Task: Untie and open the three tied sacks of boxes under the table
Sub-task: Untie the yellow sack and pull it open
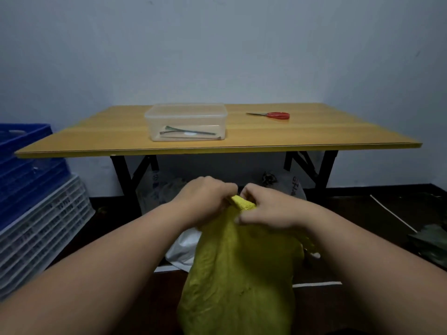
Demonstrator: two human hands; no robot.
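We find the yellow sack [242, 269] on the floor before the surface [266, 139]. Left hand [205, 199] and right hand [263, 209] have fingers clenched on its bunched neck. The fabric looks soft and limp, likely light; grip at the knot between the fingers.

Table legs [125, 176] flanking underspace

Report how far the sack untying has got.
Nothing looks finished. In hand: the left hand and right hand both grip the bunched neck of the yellow sack, pulled out in front of the table. Left: two pale sacks remain under the table; one shows a dark knot. The scissors lie unused.
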